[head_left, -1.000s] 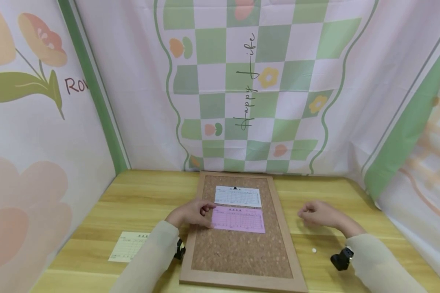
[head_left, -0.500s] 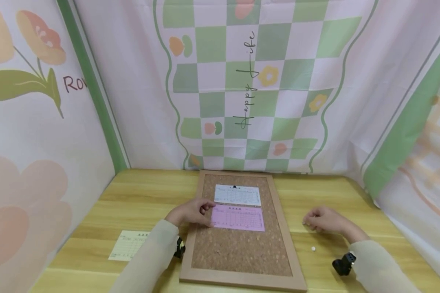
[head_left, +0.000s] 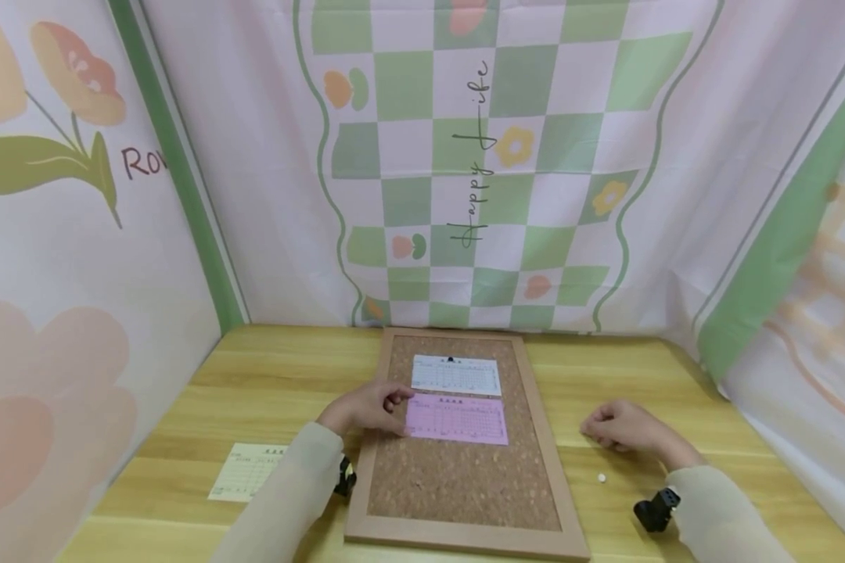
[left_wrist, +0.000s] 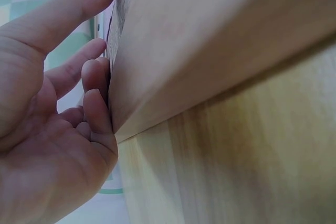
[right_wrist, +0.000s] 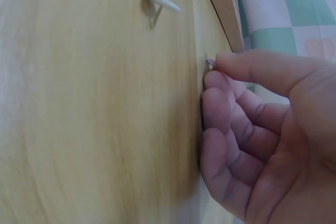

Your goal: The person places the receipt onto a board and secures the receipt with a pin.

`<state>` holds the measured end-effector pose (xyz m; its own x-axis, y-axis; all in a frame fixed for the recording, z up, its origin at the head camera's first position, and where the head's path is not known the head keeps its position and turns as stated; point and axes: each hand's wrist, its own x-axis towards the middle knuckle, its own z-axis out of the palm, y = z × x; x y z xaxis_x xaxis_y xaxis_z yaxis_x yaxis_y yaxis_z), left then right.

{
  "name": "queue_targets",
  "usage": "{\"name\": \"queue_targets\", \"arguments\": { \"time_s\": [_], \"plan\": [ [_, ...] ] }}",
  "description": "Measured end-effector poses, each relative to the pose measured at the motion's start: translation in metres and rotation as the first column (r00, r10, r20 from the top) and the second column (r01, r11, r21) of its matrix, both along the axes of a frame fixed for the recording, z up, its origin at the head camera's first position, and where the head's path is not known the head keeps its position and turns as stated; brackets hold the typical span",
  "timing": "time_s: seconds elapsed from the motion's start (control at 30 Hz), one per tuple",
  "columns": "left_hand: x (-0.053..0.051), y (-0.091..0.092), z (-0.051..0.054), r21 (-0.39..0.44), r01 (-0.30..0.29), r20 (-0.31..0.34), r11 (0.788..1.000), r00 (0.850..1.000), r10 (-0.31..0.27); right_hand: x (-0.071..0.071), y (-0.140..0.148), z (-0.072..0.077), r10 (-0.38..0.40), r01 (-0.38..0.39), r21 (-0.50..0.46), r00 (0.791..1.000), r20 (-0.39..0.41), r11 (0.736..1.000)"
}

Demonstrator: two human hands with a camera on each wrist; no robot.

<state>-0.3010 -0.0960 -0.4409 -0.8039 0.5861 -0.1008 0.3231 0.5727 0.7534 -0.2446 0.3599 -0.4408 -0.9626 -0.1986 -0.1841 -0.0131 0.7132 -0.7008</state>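
On the cork board (head_left: 465, 485) lies a pink printed slip (head_left: 458, 420), just below a pale blue-white slip (head_left: 456, 376) with a small black pin or clip at its top edge. My left hand (head_left: 368, 408) rests at the pink slip's left side, thumb and index finger spread along that edge, the other fingers bent loosely against the board's frame. Over the table to the right, my right hand (head_left: 623, 426) pinches a small thumbtack (right_wrist: 211, 63) between thumb and index finger. A second, white thumbtack (head_left: 602, 478) lies on the table near that hand, its point visible in the right wrist view.
A pale yellow slip (head_left: 242, 471) lies on the wooden table (head_left: 296, 352) to the left, partly covered by my left sleeve. The board's raised wooden frame (head_left: 465, 539) borders the cork. A printed curtain (head_left: 422, 195) hangs behind the table.
My right hand has shifted slightly right and toward me over the table, its fingertips coming together low by the tabletop. My left hand and the slips have stayed in place.
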Motion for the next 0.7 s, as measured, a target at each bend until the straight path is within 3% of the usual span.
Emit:
{"name": "queue_targets", "arguments": {
  "time_s": [0.7],
  "plan": [
    [0.0015,0.0001,0.0008,0.021,0.003,0.015,1.000,1.000,-0.003,-0.0005,-0.0034,0.0041,0.000,0.002,-0.046,1.000,0.026,0.999]
  ]
}}
